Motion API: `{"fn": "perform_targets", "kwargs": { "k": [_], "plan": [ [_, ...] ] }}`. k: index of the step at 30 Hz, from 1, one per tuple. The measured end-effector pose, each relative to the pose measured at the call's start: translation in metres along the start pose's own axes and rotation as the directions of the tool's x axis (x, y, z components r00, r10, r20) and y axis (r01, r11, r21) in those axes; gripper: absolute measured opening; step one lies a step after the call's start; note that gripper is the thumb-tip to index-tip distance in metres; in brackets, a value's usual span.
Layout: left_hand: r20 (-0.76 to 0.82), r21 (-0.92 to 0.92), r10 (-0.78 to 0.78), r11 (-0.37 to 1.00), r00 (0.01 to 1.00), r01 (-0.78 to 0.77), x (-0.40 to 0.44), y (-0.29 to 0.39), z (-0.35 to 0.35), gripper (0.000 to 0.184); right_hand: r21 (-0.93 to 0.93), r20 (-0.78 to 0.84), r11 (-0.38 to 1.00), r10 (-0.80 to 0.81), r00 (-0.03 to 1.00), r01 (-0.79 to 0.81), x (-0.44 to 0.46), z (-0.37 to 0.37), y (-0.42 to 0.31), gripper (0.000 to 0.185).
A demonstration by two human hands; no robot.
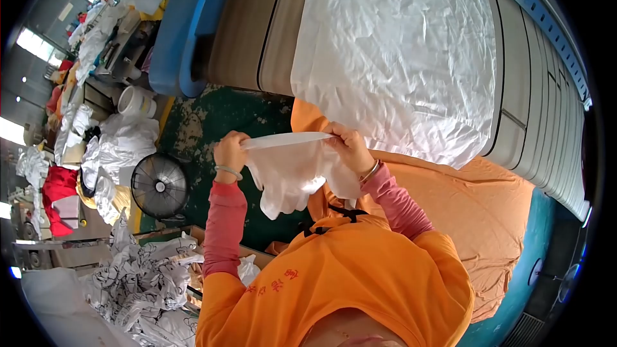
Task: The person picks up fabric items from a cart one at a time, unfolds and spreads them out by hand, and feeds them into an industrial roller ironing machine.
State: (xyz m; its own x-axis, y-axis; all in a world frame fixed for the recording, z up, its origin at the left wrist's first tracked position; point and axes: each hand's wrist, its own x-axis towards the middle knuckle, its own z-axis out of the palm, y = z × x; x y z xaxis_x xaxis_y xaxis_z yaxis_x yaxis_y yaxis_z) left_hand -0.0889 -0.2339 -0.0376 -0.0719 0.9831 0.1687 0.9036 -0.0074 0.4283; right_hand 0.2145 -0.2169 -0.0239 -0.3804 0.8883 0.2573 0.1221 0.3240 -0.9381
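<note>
A piece of thin white fabric (pixel 283 170) hangs between my two hands, its folded top edge stretched nearly level. My left hand (pixel 230 152) pinches the left end of that edge; a bracelet circles the wrist. At the other end, my right hand (pixel 351 148) is closed on the fabric, its wrist also ringed by a bracelet. The lower part of the cloth droops loosely in front of my orange apron (pixel 347 276). Beyond my right hand, a large crinkled white sheet (pixel 398 58) lies flat over the slatted bed of a machine (pixel 247 26).
Orange cloth (pixel 456 218) spreads below the machine at right. A blue machine frame (pixel 173 32) rises at upper left. On the left stand a black fan (pixel 160 186), a white bucket (pixel 136 101) and heaps of cloth. Printed white material (pixel 141 276) piles up at lower left.
</note>
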Motion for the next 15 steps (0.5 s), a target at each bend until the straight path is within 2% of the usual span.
{"fn": "perform_targets", "kwargs": {
  "k": [3,4,7,8,11,14,15],
  "plan": [
    [-0.05,0.032,-0.044,0.998,0.998,0.046,0.003,-0.01,-0.01,0.02,-0.047,0.013,0.998,0.046,0.999,-0.046,-0.001,-0.015,-0.028,0.004],
    [-0.075,0.01,-0.017,1.0,0.997,0.018,0.006,-0.011,-0.015,0.02,-0.067,0.01,0.996,0.055,0.998,-0.054,-0.001,-0.019,-0.033,0.005],
    [-0.076,-0.002,-0.093,0.996,0.993,0.093,0.013,-0.003,-0.027,0.023,-0.19,0.029,0.978,0.096,0.995,-0.089,-0.006,-0.042,-0.03,0.01],
    [-0.084,0.009,-0.115,0.993,0.99,0.116,0.013,0.0,-0.031,0.026,-0.165,0.047,0.974,0.166,0.985,-0.156,-0.01,-0.051,-0.027,0.012],
    [-0.048,-0.015,-0.165,0.986,0.985,0.164,0.011,0.005,-0.039,0.027,-0.272,0.092,0.943,0.223,0.97,-0.191,-0.029,-0.08,-0.019,0.029],
    [0.017,-0.184,-0.01,0.983,1.0,0.013,0.01,0.007,-0.034,0.03,-0.691,0.174,0.697,0.418,0.892,-0.192,-0.047,-0.103,-0.022,0.034],
    [0.037,-0.257,0.044,0.966,0.998,-0.033,0.009,0.01,-0.03,0.031,-0.73,0.152,0.655,0.434,0.888,-0.195,-0.06,-0.113,-0.007,0.034]
  ]
}}
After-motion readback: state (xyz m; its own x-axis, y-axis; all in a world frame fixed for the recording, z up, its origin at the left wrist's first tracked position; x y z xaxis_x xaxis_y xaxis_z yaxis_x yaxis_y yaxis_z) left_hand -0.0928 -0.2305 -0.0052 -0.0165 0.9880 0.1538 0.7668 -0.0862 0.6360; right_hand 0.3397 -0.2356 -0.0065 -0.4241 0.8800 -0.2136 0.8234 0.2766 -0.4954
